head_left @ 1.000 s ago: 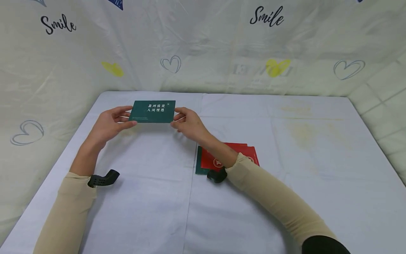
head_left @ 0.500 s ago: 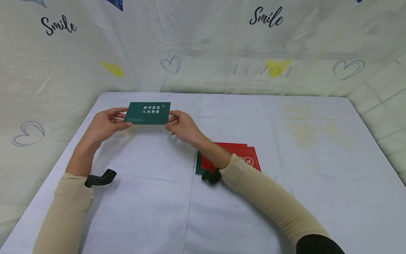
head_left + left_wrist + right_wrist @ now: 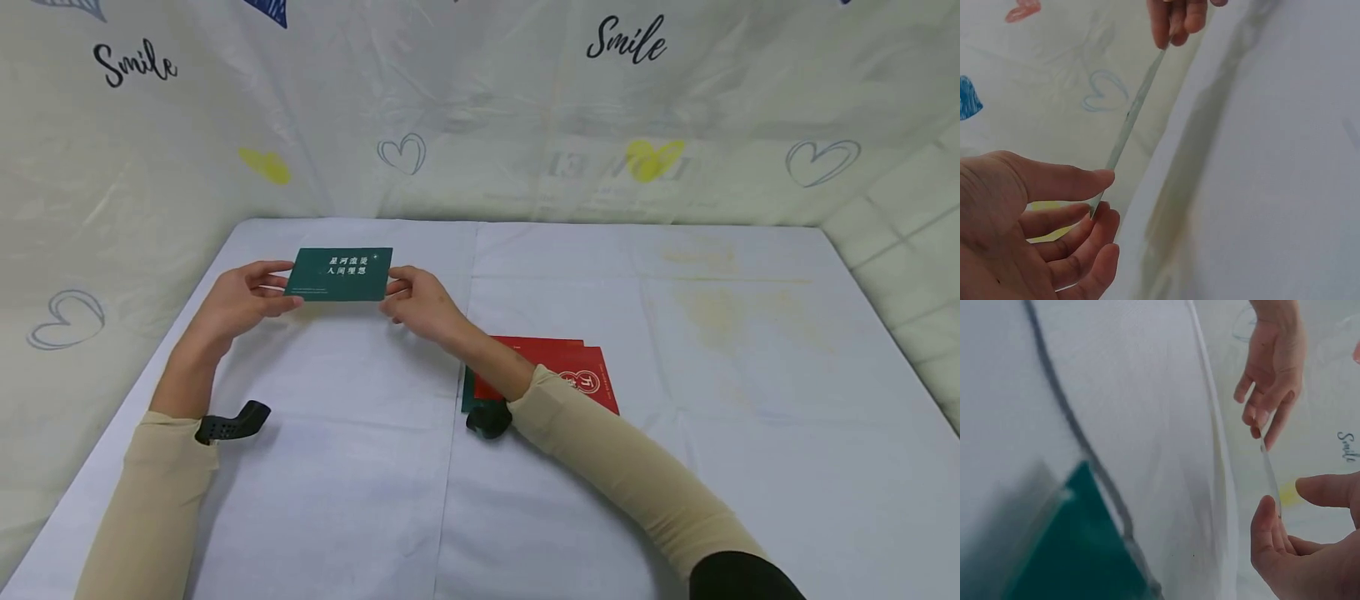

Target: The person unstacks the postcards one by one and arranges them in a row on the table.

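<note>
Gripping the green card (image 3: 337, 283) by its two short edges, the left hand (image 3: 240, 302) and the right hand (image 3: 423, 304) share the load. The left thumb and fingers pinch the left edge, the thumb at the near corner; the right fingers curl at the right edge, though in the right wrist view the right thumb appears apart from it, so its pressure cannot be judged. The card hangs in the air over the far left part of the table (image 3: 337, 483), printed face visible from above; a shadow (image 3: 1185, 156) lies on the cloth beneath, apart from it. Compared with the preceding second, card and hands shift together leftward and slightly toward the person, while the print keeps its orientation and the grip its form. This suggests a stage of carrying and aligning: the card is displaced but not yet laid down. Farther out, overlapping red cards (image 3: 573, 358) rest right of the table's middle fold, a green piece (image 3: 468, 387) showing from under their left side. Their place is unchanged, but the right forearm (image 3: 495, 358), crossing above them, now uncovers more of a white emblem. Beyond the table's far edge hangs a pale backdrop (image 3: 480, 100) printed with hearts and "Smile".
</note>
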The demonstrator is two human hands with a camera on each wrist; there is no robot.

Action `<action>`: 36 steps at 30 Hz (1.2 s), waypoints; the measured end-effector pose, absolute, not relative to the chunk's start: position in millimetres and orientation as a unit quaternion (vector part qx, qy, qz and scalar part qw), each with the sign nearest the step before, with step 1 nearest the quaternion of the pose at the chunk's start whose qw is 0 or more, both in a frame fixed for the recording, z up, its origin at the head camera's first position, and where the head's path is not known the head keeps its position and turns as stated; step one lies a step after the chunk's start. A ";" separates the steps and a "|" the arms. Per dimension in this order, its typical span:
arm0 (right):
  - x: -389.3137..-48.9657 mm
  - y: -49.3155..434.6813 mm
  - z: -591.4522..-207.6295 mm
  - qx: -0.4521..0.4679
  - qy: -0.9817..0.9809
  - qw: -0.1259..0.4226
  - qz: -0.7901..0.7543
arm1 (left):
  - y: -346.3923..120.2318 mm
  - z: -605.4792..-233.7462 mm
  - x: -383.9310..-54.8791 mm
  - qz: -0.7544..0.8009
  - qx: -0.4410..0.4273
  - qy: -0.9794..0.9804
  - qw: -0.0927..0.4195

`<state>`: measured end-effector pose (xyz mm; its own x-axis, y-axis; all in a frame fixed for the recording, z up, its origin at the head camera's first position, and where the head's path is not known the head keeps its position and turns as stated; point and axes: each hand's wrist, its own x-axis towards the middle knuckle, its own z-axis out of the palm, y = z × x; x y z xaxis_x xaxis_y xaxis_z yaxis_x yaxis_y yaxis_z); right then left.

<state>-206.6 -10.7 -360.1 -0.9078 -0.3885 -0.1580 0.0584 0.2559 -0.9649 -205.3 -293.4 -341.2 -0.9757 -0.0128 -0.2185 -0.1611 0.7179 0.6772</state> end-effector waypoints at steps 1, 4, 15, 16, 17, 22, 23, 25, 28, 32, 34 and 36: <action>-206.9 -11.3 -360.1 -0.107 0.768 0.191 -0.602 | -293.9 -340.9 -204.9 0.375 -0.048 0.921 0.100; -207.6 -12.9 -360.2 -0.103 0.766 0.204 -0.601 | -296.5 -340.5 -204.3 0.380 -0.048 0.919 0.099; -211.8 -21.7 -367.0 -0.081 0.743 0.241 -0.619 | -304.4 -339.7 -203.9 0.374 -0.061 0.921 0.093; -212.2 -22.8 -367.7 -0.080 0.742 0.243 -0.620 | -304.5 -339.4 -203.9 0.372 -0.062 0.921 0.094; -212.2 -23.6 -368.0 -0.079 0.740 0.244 -0.622 | -304.7 -339.2 -203.9 0.370 -0.063 0.922 0.094; -211.7 -29.4 -369.9 -0.078 0.731 0.246 -0.632 | -308.6 -338.5 -204.2 0.364 -0.066 0.924 0.098; -211.3 -31.0 -370.0 -0.078 0.729 0.246 -0.634 | -309.9 -338.5 -204.3 0.364 -0.066 0.924 0.099; -210.5 -34.7 -370.1 -0.078 0.728 0.246 -0.635 | -312.4 -338.3 -204.1 0.367 -0.069 0.922 0.103; -209.4 -40.7 -370.5 -0.080 0.727 0.246 -0.636 | -315.4 -337.8 -203.6 0.366 -0.075 0.921 0.108; -208.3 -48.5 -371.0 -0.086 0.727 0.247 -0.635 | -318.1 -337.7 -202.8 0.358 -0.085 0.923 0.111; -208.2 -51.9 -371.4 -0.088 0.727 0.250 -0.633 | -318.8 -338.1 -202.5 0.354 -0.091 0.924 0.110; -208.7 -54.9 -372.2 -0.089 0.728 0.252 -0.631 | -319.1 -338.7 -202.1 0.353 -0.096 0.924 0.107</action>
<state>-208.7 -54.9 -372.2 -0.8569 -0.4483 -0.2546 0.1880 0.1880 -0.9640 -202.1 -319.1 -338.7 -0.9587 -0.1018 -0.2657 -0.2531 0.7321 0.6325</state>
